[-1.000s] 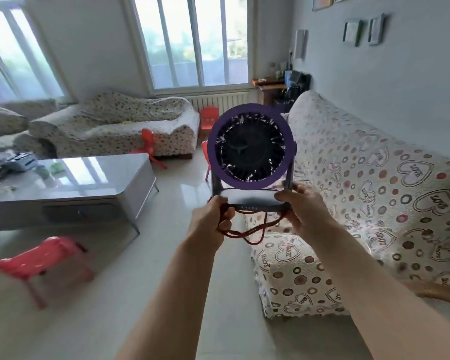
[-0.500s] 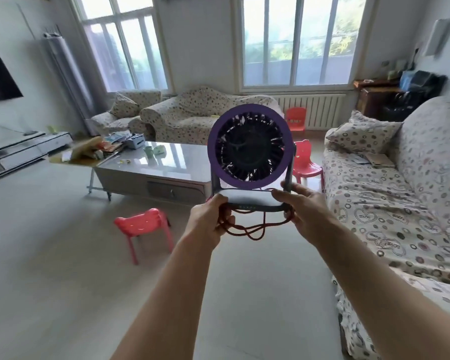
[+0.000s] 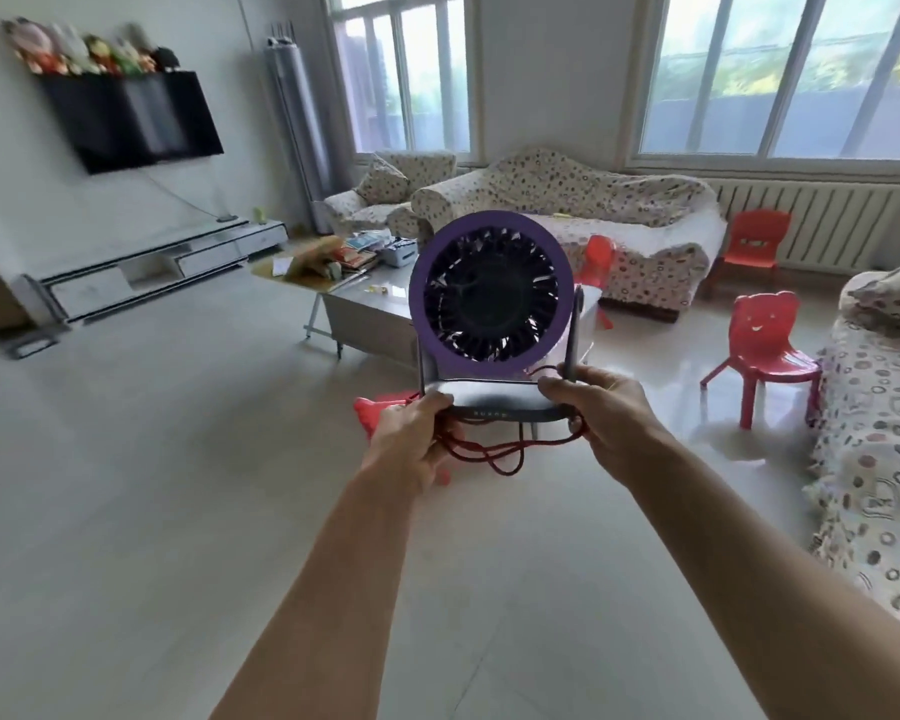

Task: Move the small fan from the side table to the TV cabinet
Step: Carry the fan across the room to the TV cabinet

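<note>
The small fan (image 3: pixel 491 288) has a purple ring, dark blades and a grey base. I hold it upright in front of me, out over the floor. My left hand (image 3: pixel 411 441) grips the left end of its base and my right hand (image 3: pixel 601 413) grips the right end. A dark red cord (image 3: pixel 494 454) hangs in loops under the base, between my hands. The low white TV cabinet (image 3: pixel 146 270) stands against the left wall, below a wall-mounted TV (image 3: pixel 131 119), well away from the fan.
A grey coffee table (image 3: pixel 365 314) with clutter stands behind the fan. Patterned sofas (image 3: pixel 567 205) line the window wall and the right side (image 3: pixel 884 423). Red plastic chairs (image 3: pixel 762 350) stand to the right, and a red stool (image 3: pixel 380 407) shows behind my left hand. Bare floor stretches toward the cabinet.
My view has swung to the left: the TV and its cabinet have come into sight and the right sofa has slid to the edge. Both hands keep the same hold on the fan.
</note>
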Available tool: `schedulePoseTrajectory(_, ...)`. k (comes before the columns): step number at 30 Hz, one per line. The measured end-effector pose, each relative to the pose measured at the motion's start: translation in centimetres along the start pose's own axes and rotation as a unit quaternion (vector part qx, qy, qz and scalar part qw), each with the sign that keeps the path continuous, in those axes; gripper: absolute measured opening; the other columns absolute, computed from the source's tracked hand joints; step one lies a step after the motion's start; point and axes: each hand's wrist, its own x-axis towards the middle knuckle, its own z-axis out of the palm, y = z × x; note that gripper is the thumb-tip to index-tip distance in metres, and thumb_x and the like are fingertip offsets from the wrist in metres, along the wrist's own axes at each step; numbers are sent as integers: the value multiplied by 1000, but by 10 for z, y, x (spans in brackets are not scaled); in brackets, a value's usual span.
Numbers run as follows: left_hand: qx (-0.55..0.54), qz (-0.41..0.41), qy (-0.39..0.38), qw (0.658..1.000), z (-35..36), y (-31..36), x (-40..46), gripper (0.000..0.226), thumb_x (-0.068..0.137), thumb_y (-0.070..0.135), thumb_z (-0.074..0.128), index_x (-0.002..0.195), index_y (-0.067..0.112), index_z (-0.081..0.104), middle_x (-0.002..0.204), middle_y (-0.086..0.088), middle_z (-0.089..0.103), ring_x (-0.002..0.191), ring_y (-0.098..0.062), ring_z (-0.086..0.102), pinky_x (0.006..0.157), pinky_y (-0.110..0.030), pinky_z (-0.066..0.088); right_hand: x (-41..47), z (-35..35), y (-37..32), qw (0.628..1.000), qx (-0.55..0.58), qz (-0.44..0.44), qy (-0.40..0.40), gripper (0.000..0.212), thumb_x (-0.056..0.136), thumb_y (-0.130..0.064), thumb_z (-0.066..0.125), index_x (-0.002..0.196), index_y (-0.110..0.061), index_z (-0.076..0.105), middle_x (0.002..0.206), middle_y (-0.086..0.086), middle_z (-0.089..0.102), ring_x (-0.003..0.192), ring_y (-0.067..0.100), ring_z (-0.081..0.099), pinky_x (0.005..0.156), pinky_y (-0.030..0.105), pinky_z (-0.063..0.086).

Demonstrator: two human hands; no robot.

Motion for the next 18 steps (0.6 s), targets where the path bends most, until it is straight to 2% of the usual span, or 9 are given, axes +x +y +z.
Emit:
schedulePoseTrajectory(3,6,8,25,1000,-19,13,23,9,88,-2,62,95,-2,57,61,-10,56,33,-11,54,36,-20,46,25,28,9,999,-18,-5,-26,14,74,-4,77,76,-18,75,60,-10,69,67,13,56,55,21,37)
schedulePoseTrajectory(6,3,21,48,999,-33,24,47,16,89,-5,58,104,-4,53,64,-11,55,32,-11,53,35,-20,46,53,54,16,998,-35,-14,-49,23,73,-1,76,69,-23,78,65,-8,72,70,15,60,59,22,43)
schedulePoseTrajectory(9,-4,34,60,998,-44,41,73,7,90,-7,54,95,-4,55,61,-11,56,32,-12,53,37,-21,48,90,82,21,996,-54,-26,-70,31,73,0,76,68,-30,79,69,-6,74,70,15,64,67,25,53)
schedulePoseTrajectory(11,-7,50,81,995,-51,55,94,7,89,-8,54,88,-1,57,58,-10,55,32,-11,52,37,-20,48,118,103,24,994,-66,-27,-85,31,73,-1,77,68,-32,79,69,-6,74,69,14,64,66,24,53)
schedulePoseTrajectory(15,-17,69,122,990,-65,90,136,10,89,-6,55,82,0,58,55,-10,57,31,-11,51,37,-18,46,174,148,24,990,-67,-17,-121,24,74,-1,76,70,-24,78,77,2,75,72,18,67,75,32,53)
schedulePoseTrajectory(18,-35,78,142,986,-76,116,171,9,90,-6,55,83,-1,59,42,-5,58,30,-11,52,36,-18,46,215,184,19,986,-61,-9,-153,19,74,1,75,78,-17,76,77,5,75,65,15,69,62,26,54)
